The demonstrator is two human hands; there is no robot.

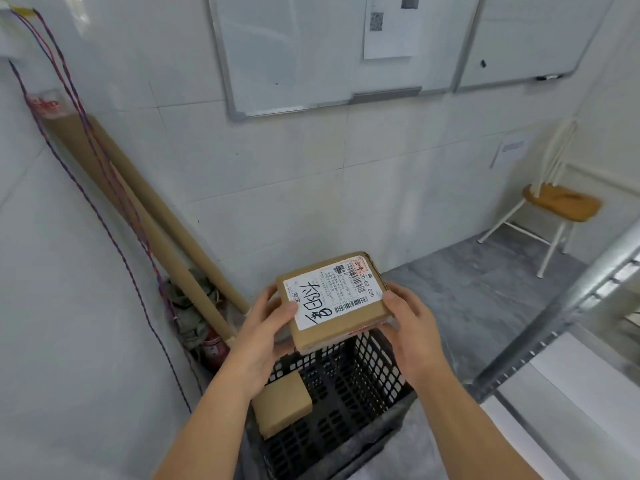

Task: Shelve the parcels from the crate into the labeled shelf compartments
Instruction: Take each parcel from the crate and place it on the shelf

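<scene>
**Left hand (266, 327) + right hand (408, 327) clamp parcel (332, 299), shelf frame (568, 299) off to R**

I've got both hands wrapped on the parcel's short ends, label up, long axis running hand to hand, held above the crate (346, 386). Shelf frame sits to my right, so I reckon right hand's nearer. Crate holds one more box (282, 403), left side.

Only the person's two arms show, from the lower edge of the view up to the fingertips. The left forearm (214, 417) and the right forearm (478, 427) are bare along all their visible length, slim and smooth. The left hand (263, 327) and right hand (412, 327) are bare too. The nails (389, 295) on both thumbs are cut short and plain. Faint tendon lines cross the back of the right hand.
</scene>
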